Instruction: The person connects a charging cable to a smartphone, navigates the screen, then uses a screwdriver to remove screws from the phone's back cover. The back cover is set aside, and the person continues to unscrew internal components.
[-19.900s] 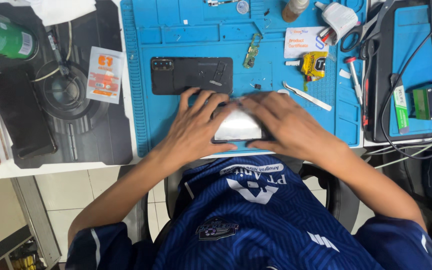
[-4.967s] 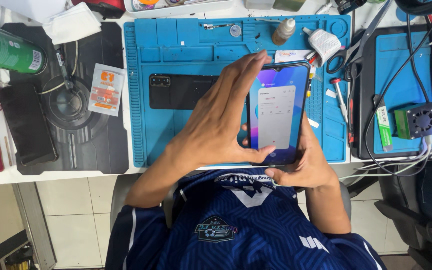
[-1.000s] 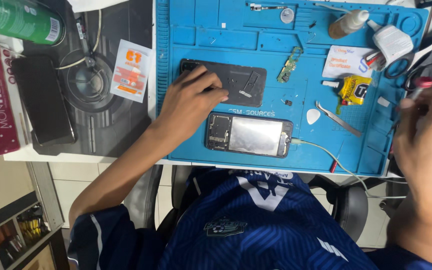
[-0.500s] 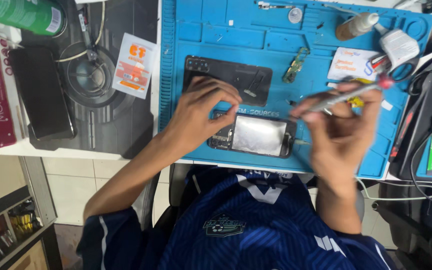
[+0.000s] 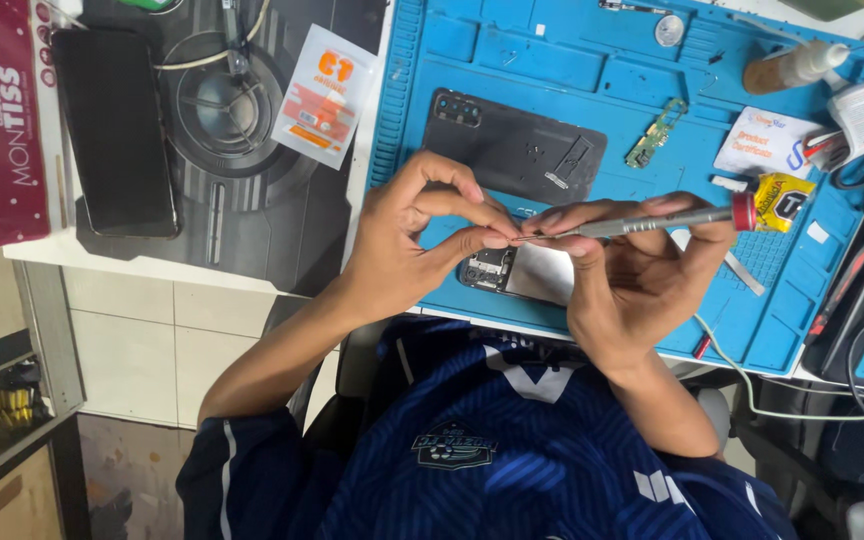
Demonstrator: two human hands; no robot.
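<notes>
One screwdriver [image 5: 642, 224] is pinched in the right hand [image 5: 632, 285], and the left hand [image 5: 407, 240] pinches its tip. One open phone [image 5: 527, 272] lies under both hands on the blue mat [image 5: 572, 75]. One black back cover [image 5: 512, 145] lies just beyond.

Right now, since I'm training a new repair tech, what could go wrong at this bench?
1. The left hand pinches at the tip of the screwdriver held by the right hand; anything tiny held there could drop and get lost.
2. The opened phone lies at the mat's near edge, partly under the hands; a nudge might push it off.
3. The small green circuit board lies loose and could be swept aside.
</notes>
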